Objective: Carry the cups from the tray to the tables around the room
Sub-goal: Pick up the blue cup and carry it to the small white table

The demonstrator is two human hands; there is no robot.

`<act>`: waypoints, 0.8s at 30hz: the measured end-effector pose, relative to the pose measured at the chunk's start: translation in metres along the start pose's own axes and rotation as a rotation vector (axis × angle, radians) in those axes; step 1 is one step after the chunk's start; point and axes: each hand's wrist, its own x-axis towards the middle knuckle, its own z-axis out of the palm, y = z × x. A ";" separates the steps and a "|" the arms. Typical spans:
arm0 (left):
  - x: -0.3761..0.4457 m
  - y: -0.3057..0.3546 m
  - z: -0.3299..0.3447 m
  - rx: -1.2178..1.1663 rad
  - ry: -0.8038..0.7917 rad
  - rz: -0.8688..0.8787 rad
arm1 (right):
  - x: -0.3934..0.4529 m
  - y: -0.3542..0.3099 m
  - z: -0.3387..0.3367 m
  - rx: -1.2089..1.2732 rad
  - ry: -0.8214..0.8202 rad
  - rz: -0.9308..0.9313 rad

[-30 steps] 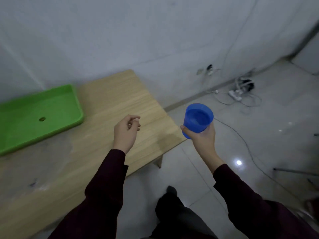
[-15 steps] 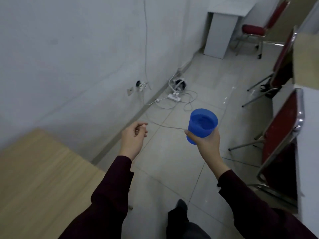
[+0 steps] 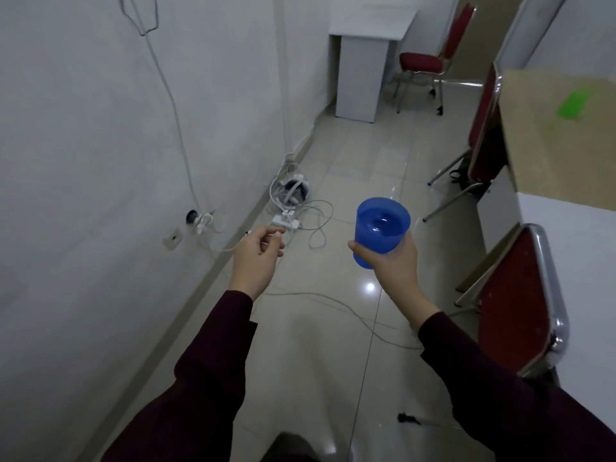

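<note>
A blue plastic cup (image 3: 381, 226) is held upright at chest height over the tiled floor, with my right hand (image 3: 395, 266) gripping it from below and behind. My left hand (image 3: 258, 255) hovers to the left of it, fingers loosely curled and holding nothing. A white table (image 3: 576, 248) runs along the right edge, and beyond it lies a tan tabletop (image 3: 560, 145) bearing a small green thing (image 3: 573, 105). A further white table (image 3: 370, 26) stands at the far end of the room. The tray is out of view.
Two red chairs (image 3: 515, 305) (image 3: 483, 128) are pushed against the right-hand tables; a third red chair (image 3: 430, 61) stands at the far end. A power strip with tangled cables (image 3: 290, 208) lies by the left wall, and a cable (image 3: 350, 311) crosses the floor ahead.
The view has swung right, away from the wooden table and green tray, toward the aisle with chairs and tables. The cup stays in my right hand; my left hand stays loosely curled.
</note>
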 end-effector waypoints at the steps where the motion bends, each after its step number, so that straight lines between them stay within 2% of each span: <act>1: 0.018 0.000 0.009 0.006 -0.013 0.009 | 0.018 0.004 0.000 0.001 0.009 0.002; 9: 0.202 0.000 0.085 0.033 -0.092 0.061 | 0.176 0.045 -0.006 -0.004 0.106 0.018; 13: 0.301 0.000 0.132 -0.008 -0.133 0.070 | 0.269 0.062 -0.016 -0.013 0.222 0.022; 17: 0.387 0.003 0.191 -0.016 -0.189 0.041 | 0.363 0.077 -0.035 -0.011 0.293 0.042; 24: 0.533 0.007 0.309 0.003 -0.258 0.048 | 0.530 0.122 -0.080 -0.045 0.320 0.034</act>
